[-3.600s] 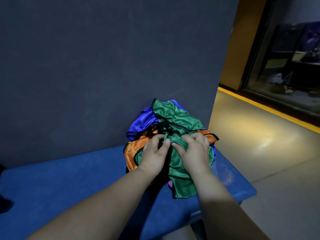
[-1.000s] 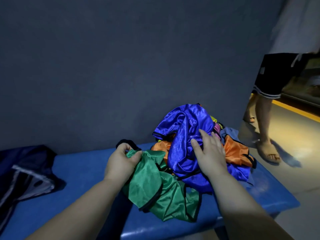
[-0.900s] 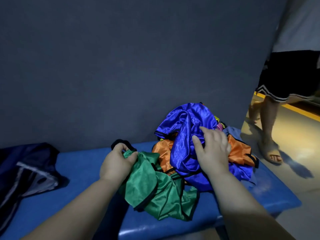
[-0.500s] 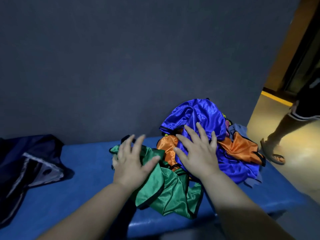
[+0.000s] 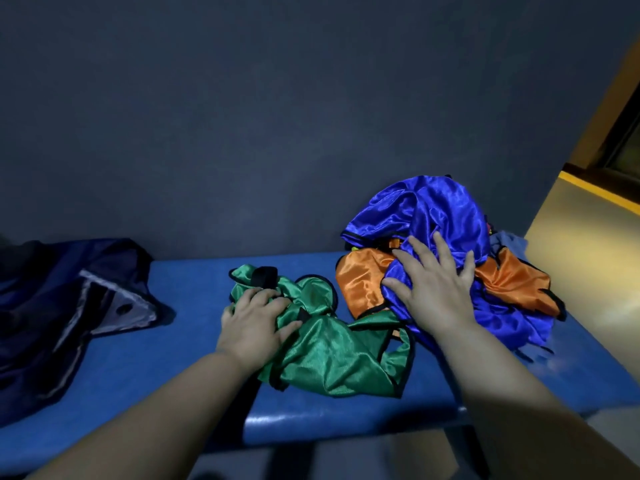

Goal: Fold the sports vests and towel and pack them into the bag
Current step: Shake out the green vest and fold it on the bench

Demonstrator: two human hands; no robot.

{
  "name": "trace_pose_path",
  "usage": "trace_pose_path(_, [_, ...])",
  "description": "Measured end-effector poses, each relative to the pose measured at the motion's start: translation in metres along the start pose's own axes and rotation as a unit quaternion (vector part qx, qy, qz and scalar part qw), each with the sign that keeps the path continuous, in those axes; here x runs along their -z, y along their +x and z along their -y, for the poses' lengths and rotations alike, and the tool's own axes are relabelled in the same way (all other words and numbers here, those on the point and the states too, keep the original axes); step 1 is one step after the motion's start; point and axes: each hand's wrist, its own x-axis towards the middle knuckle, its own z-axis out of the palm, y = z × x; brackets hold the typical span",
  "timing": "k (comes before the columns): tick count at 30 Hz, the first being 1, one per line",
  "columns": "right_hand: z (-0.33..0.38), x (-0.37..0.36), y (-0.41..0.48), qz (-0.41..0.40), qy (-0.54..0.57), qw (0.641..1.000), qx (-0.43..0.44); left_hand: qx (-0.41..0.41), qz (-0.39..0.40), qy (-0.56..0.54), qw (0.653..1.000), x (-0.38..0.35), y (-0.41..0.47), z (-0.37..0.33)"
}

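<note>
Head view. We see the left hand (image 5: pixel 254 323) at lower centre of the frame, lying palm-down on the upper left end of the green vest (image 5: pixel 332 351). Its fingers lie close together and its thumb is set out to the right; we cannot tell whether any cloth is caught beneath them. The green vest, edged in black, lies crumpled on the blue bench (image 5: pixel 138 358), from mid-frame toward the near edge.

The right hand (image 5: pixel 433 289), right of centre, rests palm-down with fingers spread wide on the blue vest (image 5: pixel 440 209), which tops a loose heap at the right end of the bench. The orange vest (image 5: pixel 360 282) shows beneath the blue one on both sides of the hand, its left part just beside the green vest. A pale blue cloth (image 5: pixel 509 240) shows at the far right of the heap; we cannot tell what it is.

At the left edge of the frame a dark bag (image 5: pixel 69 296) lies slumped on the bench, well apart from the vests. A dark wall (image 5: pixel 277 116) fills the upper frame, and the floor (image 5: pixel 588 258), with a yellow stripe (image 5: pixel 599 192), shows at the right.
</note>
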Motion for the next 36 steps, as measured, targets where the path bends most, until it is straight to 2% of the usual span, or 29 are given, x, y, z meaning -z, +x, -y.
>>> trace_pose_path(5, [0.015, 0.007, 0.002, -0.105, -0.012, 0.994, 0.006, 0.035, -0.023, -0.022, 0.999, 0.005, -0.010, 0.032])
trace_pose_path(7, [0.032, 0.011, -0.001, -0.138, 0.033, 0.988, 0.055, 0.048, -0.020, -0.051, 0.997, 0.007, -0.014, 0.041])
trace_pose_path(8, [0.043, 0.014, -0.003, -0.127, 0.083, 0.985, 0.087, 0.055, -0.017, -0.074, 0.996, 0.009, -0.015, 0.044])
trace_pose_path(9, [0.056, 0.017, -0.006, -0.085, 0.155, 0.977, 0.118, 0.062, -0.017, -0.102, 0.993, 0.011, -0.017, 0.046])
trace_pose_path(11, [0.080, 0.022, -0.015, 0.075, 0.265, 0.951, 0.143, 0.078, -0.047, -0.160, 0.983, 0.015, -0.021, 0.048])
trace_pose_path(13, [0.096, 0.022, -0.024, 0.215, 0.239, 0.939, 0.119, 0.102, -0.107, -0.186, 0.971, 0.021, -0.029, 0.048])
trace_pose_path(15, [0.102, 0.019, -0.029, 0.235, 0.164, 0.952, 0.103, 0.116, -0.151, -0.202, 0.961, 0.028, -0.040, 0.048])
trace_pose_path(17, [0.101, 0.022, -0.030, 0.229, 0.135, 0.959, 0.094, 0.102, -0.170, -0.215, 0.956, 0.034, -0.053, 0.046])
trace_pose_path(19, [0.099, 0.025, -0.028, 0.273, 0.157, 0.944, 0.093, 0.064, -0.175, -0.211, 0.959, 0.035, -0.064, 0.048])
trace_pose_path(22, [0.102, 0.025, -0.032, 0.354, 0.191, 0.906, 0.130, 0.017, -0.117, -0.186, 0.976, 0.028, -0.075, 0.052])
trace_pose_path(25, [0.107, 0.017, -0.040, 0.335, 0.174, 0.915, 0.144, 0.015, -0.053, -0.141, 0.988, 0.020, -0.077, 0.052])
trace_pose_path(28, [0.103, 0.017, -0.038, 0.284, 0.269, 0.914, 0.109, 0.018, -0.072, -0.150, 0.986, 0.017, -0.078, 0.052])
trace_pose_path(32, [0.087, 0.028, -0.032, 0.239, 0.453, 0.856, 0.068, 0.032, -0.100, -0.226, 0.968, 0.029, -0.073, 0.054])
trace_pose_path(36, [0.082, 0.033, -0.027, 0.175, 0.546, 0.819, 0.018, 0.050, -0.180, -0.361, 0.914, 0.058, -0.062, 0.051])
